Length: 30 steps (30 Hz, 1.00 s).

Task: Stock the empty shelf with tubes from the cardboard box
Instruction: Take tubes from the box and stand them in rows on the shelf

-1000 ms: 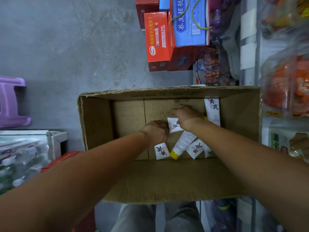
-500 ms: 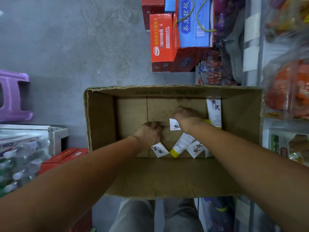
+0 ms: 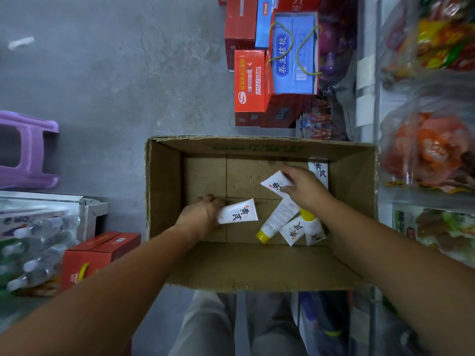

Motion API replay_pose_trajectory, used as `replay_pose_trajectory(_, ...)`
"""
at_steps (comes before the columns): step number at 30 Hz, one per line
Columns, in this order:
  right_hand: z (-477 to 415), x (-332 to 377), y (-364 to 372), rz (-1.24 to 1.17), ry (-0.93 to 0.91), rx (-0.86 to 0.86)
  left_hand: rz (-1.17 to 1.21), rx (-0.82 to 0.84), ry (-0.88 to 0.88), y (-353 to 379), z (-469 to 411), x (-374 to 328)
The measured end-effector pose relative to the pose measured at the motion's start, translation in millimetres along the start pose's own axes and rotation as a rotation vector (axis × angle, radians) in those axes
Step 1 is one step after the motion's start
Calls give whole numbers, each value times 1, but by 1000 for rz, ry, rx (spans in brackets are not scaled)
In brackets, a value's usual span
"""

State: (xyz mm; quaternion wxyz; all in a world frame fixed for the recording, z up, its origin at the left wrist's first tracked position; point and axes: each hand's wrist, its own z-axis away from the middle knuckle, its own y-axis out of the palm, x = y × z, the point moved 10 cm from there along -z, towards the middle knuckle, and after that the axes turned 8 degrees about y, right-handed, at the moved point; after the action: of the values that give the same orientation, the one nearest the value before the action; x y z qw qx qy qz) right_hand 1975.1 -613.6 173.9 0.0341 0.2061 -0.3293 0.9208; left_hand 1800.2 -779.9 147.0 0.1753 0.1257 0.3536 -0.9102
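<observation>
An open cardboard box (image 3: pixel 164 181) stands on the floor in front of me with white tubes inside. My left hand (image 3: pixel 203 214) grips one white tube (image 3: pixel 240 213) printed with black characters, over the box floor. My right hand (image 3: pixel 304 187) pinches another white tube (image 3: pixel 273 182) further back. Three more tubes lie near the front right corner: one with a yellow cap (image 3: pixel 276 220) and two white tube ends (image 3: pixel 294 232). A further tube (image 3: pixel 318 170) stands against the back right wall. The shelf itself cannot be made out.
Red and blue gift cartons (image 3: pixel 272 73) are stacked behind the box. Bagged goods (image 3: pixel 426 150) hang on the right. A purple plastic stool (image 3: pixel 25 150) stands at the left, with a pack of water bottles (image 3: pixel 33 247) and a red carton (image 3: pixel 97 255) below it.
Both hands have drawn apart and lifted a tube each from the box floor; the left tube now shows in full. The view has shifted slightly.
</observation>
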Motion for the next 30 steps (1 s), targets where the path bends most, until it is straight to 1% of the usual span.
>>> replay_pose_trajectory(4, 19, 0, -23, -207, -19, -89, 371, -175, -27, -3, 20, 1)
replay_pose_trajectory(7, 37, 2, -39, -334, -48, -116, 646, -292, -56, -8, 39, -5)
replay_pose_trajectory(9, 49, 2, -54, -425, -39, -143, 753, -369, -63, -16, 51, -10)
replay_pose_trajectory(13, 75, 6, -79, -559, -37, -159, 891, -444, -75, -34, 73, -23)
replay_pose_trajectory(19, 123, 19, -118, -684, -65, -213, 941, -529, -46, -72, 112, -44)
replay_pose_trajectory(22, 152, 30, -138, -753, -70, -245, 939, -543, -24, -90, 134, -52)
replay_pose_trajectory(30, 233, 39, -187, -895, 1, -480, 899, -524, 100, -134, 164, -69)
